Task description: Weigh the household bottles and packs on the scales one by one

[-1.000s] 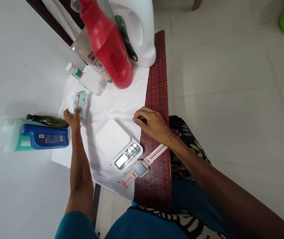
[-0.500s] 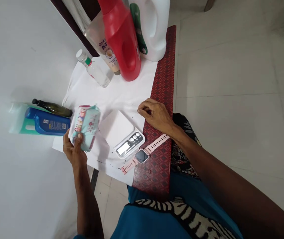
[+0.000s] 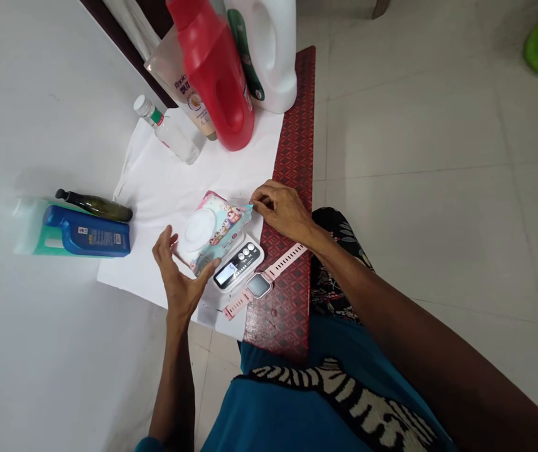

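Observation:
A pack of wet wipes [image 3: 203,229], with a white round lid and a pale blue and pink wrapper, lies over the platform of a white kitchen scale [image 3: 255,248]. Digits show on the scale's lit display. My left hand [image 3: 181,282] spans the pack's near left end, thumb at the lower edge and fingers at the left corner. By the pack's far right corner, my right hand [image 3: 282,210] has curled fingers with the fingertips together; whatever they may pinch is hidden. A smartwatch with a pink strap [image 3: 259,284] lies beside the scale.
At the back stand a red jug [image 3: 219,81], a white jug [image 3: 271,56], a Rejoice bottle [image 3: 186,94] and a clear glass bottle [image 3: 169,135]. Along the wall are a dark green bottle [image 3: 96,206] and a blue bottle [image 3: 96,232]. A white cloth [image 3: 231,166] covers part of the red table [image 3: 297,125].
My left hand has brought the pack of wet wipes rightward onto the scale, turning its lid upward. The display now shows digits. My right hand has kept its pose.

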The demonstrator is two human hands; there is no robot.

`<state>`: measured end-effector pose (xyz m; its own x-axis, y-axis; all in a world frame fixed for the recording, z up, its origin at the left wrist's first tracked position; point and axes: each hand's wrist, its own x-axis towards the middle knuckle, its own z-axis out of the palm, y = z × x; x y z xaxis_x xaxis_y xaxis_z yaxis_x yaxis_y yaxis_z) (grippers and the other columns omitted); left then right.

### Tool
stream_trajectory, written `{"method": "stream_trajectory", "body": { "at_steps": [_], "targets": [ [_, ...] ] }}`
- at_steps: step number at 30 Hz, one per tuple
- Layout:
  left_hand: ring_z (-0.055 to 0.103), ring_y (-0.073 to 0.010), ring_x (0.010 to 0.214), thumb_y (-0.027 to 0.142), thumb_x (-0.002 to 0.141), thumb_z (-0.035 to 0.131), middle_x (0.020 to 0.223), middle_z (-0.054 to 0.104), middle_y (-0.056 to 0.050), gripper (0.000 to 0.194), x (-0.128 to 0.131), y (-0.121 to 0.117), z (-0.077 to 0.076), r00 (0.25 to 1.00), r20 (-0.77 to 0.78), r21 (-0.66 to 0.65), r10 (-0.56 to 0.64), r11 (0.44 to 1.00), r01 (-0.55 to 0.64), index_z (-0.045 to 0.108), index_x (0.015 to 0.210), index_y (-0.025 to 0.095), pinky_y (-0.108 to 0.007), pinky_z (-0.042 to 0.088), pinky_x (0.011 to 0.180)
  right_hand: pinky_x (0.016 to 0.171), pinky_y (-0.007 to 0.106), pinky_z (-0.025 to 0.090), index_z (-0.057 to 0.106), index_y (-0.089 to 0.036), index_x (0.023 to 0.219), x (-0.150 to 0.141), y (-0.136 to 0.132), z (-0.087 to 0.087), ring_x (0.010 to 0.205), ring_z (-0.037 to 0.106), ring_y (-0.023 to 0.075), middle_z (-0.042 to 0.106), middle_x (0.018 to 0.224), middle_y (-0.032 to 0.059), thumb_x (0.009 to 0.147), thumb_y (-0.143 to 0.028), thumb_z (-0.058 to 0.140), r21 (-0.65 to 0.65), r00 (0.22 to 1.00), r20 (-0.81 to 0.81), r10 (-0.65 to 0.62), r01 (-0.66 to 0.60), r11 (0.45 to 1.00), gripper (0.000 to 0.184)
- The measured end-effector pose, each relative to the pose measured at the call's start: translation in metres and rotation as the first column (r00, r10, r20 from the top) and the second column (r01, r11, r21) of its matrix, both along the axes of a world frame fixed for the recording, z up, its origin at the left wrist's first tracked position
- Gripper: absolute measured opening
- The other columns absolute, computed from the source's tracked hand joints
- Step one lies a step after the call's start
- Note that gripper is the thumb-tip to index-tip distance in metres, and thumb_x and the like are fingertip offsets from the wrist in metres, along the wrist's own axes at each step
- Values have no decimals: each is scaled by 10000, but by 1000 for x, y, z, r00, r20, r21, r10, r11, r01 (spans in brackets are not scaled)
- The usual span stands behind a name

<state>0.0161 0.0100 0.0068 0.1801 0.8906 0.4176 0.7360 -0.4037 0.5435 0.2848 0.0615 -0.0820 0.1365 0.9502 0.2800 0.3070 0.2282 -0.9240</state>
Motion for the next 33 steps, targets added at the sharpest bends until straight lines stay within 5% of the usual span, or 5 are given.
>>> {"method": "stream_trajectory", "body": {
  "at_steps": [7,13,23,27,33],
  "targets": [
    [540,-372,1510,752,817,808,1654,456,-157,997,-18,-4,19,979,203,118,31,991,-56,432,1651,359,-539,469,1228,802,368,559,713,-216,808,0,0,-3,815,674,204,722,960,65,916,-193,660,25,1000,-29,-2,2,1000,123],
    [520,-361,1524,586,772,931,1640,515,-157,1023,-2,2,11,998,64,-16,22,1000,-21,458,1630,295,-538,441,1266,812,374,561,718,-218,823,1,0,-2,824,692,208,717,969,64,927,-218,664,6,1000,-8,14,-14,1000,117],
    [731,-234,1003,507,743,930,1139,749,-71,639,-13,22,-2,871,356,-119,340,940,-318,691,1251,202,-354,622,843,793,396,579,722,-239,842,1,-4,-1,809,716,222,740,965,65,949,-259,669,4,1000,23,-6,6,1000,122],
    [714,-259,1156,461,809,861,1262,719,-97,606,-66,64,2,785,373,123,494,813,-570,625,1293,184,-402,621,975,796,411,581,720,-237,841,1,-4,0,823,723,234,738,967,73,946,-263,669,1,1000,15,-6,6,1000,119],
    [646,-334,1341,302,822,815,1383,638,-194,579,-120,134,-16,596,168,130,785,582,-803,548,1305,128,-478,535,1174,803,396,577,709,-228,833,1,-2,-2,774,704,215,724,936,65,945,-267,659,21,1000,13,-4,3,1000,128]
  ]
}}
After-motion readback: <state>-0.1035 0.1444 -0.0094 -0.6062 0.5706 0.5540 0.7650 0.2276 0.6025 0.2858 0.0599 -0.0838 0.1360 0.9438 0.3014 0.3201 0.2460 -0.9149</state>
